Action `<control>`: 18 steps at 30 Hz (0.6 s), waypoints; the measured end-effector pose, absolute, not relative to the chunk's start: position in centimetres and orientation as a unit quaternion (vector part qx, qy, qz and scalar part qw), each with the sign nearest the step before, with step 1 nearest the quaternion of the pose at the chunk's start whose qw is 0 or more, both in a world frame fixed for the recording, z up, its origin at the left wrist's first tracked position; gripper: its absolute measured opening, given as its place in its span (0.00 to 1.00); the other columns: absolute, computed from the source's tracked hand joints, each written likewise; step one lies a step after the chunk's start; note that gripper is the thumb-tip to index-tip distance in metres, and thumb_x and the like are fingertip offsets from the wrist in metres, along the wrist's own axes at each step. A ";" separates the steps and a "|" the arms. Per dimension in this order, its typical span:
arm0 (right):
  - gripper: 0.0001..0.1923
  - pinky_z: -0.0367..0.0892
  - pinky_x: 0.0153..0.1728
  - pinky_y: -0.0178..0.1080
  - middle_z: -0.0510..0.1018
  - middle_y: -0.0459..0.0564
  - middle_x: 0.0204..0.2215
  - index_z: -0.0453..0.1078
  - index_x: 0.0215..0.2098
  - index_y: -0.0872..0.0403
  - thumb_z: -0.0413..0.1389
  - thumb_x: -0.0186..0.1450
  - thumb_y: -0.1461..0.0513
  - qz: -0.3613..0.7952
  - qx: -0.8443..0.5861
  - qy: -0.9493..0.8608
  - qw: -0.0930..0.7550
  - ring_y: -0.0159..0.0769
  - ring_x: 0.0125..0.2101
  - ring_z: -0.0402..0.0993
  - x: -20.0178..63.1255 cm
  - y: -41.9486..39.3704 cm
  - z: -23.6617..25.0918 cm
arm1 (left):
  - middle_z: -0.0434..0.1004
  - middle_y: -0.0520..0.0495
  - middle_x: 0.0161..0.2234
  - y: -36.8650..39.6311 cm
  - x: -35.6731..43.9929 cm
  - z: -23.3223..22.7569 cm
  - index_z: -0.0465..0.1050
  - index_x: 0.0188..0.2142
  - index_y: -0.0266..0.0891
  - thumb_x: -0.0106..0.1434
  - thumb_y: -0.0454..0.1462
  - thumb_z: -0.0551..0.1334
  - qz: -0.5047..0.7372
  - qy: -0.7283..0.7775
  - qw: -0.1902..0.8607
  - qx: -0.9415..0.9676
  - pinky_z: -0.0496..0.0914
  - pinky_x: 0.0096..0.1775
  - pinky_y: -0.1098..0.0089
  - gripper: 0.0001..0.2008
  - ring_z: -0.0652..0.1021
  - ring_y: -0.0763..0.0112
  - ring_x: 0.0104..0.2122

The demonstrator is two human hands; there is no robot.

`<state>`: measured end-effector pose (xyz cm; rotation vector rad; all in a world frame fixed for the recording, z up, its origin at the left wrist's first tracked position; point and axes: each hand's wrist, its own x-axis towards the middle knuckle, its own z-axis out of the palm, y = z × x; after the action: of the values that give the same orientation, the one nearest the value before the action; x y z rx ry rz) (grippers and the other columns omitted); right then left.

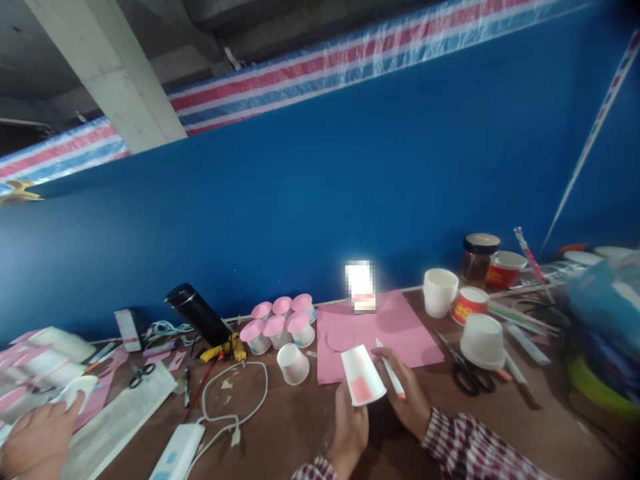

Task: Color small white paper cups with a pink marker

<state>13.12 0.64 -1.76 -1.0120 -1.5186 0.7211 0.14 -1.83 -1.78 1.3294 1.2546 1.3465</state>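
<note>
In my left hand is a white paper cup, tilted with its rim toward me; a pink coloured patch shows on its side. My right hand is closed around a white marker pen with a pink end, close beside the cup. Beneath and beyond both hands lies pink paper, with a round pink paper disc on it. To the left stands another white paper cup, near several cups with pink tops.
Scissors, an upturned white cup, a red cup and a lidded jar stand right. A black tumbler, cable and power strip lie left. Another person's hand is far left. A blue partition rises behind.
</note>
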 end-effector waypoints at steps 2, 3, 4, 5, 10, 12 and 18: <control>0.11 0.73 0.33 0.35 0.75 0.49 0.30 0.65 0.45 0.53 0.46 0.70 0.57 0.309 -0.431 -0.642 0.554 0.36 0.31 0.76 13.1 0.6 -1.6 | 0.79 0.38 0.38 -1.7 0.4 -1.2 0.78 0.36 0.37 0.58 0.44 0.61 0.534 0.500 0.428 0.531 0.68 0.48 0.58 0.13 0.76 0.54 0.40; 0.11 0.73 0.33 0.35 0.75 0.48 0.30 0.65 0.45 0.53 0.46 0.70 0.57 0.307 -0.431 -0.642 0.554 0.36 0.31 0.76 13.1 0.7 -1.6 | 0.79 0.38 0.37 -1.7 0.5 -1.0 0.78 0.35 0.37 0.58 0.43 0.61 0.538 0.500 0.428 0.528 0.68 0.49 0.57 0.13 0.76 0.54 0.39; 0.11 0.73 0.34 0.35 0.75 0.48 0.30 0.65 0.45 0.53 0.45 0.70 0.57 0.305 -0.430 -0.645 0.553 0.36 0.31 0.75 13.1 0.7 -1.6 | 0.79 0.38 0.35 -1.7 0.6 -0.8 0.78 0.34 0.37 0.57 0.43 0.63 0.541 0.506 0.425 0.521 0.68 0.48 0.57 0.12 0.76 0.54 0.39; 0.11 0.72 0.34 0.35 0.75 0.48 0.30 0.65 0.45 0.53 0.45 0.70 0.57 0.305 -0.431 -0.646 0.551 0.36 0.32 0.76 13.2 0.6 -1.6 | 0.79 0.38 0.34 -1.7 0.6 -0.6 0.78 0.33 0.37 0.56 0.42 0.63 0.543 0.511 0.421 0.517 0.68 0.48 0.57 0.11 0.76 0.53 0.38; 0.12 0.71 0.32 0.34 0.74 0.48 0.30 0.64 0.47 0.54 0.45 0.70 0.57 0.295 -0.422 -0.654 0.555 0.35 0.30 0.75 13.3 0.6 -1.5 | 0.77 0.39 0.28 -1.8 0.6 -0.1 0.77 0.29 0.37 0.56 0.43 0.63 0.531 0.542 0.389 0.523 0.69 0.44 0.56 0.11 0.75 0.54 0.33; 0.12 0.70 0.31 0.34 0.74 0.47 0.29 0.64 0.46 0.54 0.45 0.70 0.57 0.286 -0.422 -0.659 0.553 0.34 0.28 0.74 13.4 0.7 -1.5 | 0.76 0.39 0.26 -1.8 0.6 -0.1 0.77 0.27 0.36 0.58 0.43 0.60 0.504 0.555 0.356 0.558 0.69 0.42 0.55 0.13 0.75 0.55 0.31; 0.13 0.70 0.35 0.35 0.74 0.49 0.31 0.64 0.47 0.54 0.45 0.70 0.57 0.273 -0.429 -0.668 0.543 0.36 0.33 0.74 13.4 1.1 -2.1 | 0.78 0.42 0.30 -1.8 0.6 -0.7 0.76 0.34 0.35 0.63 0.42 0.54 0.501 0.541 0.328 0.590 0.70 0.39 0.63 0.16 0.75 0.61 0.33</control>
<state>13.41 1.07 -2.09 -1.0193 -1.5872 0.6479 0.56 -1.80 -0.72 1.5453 1.4166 1.3103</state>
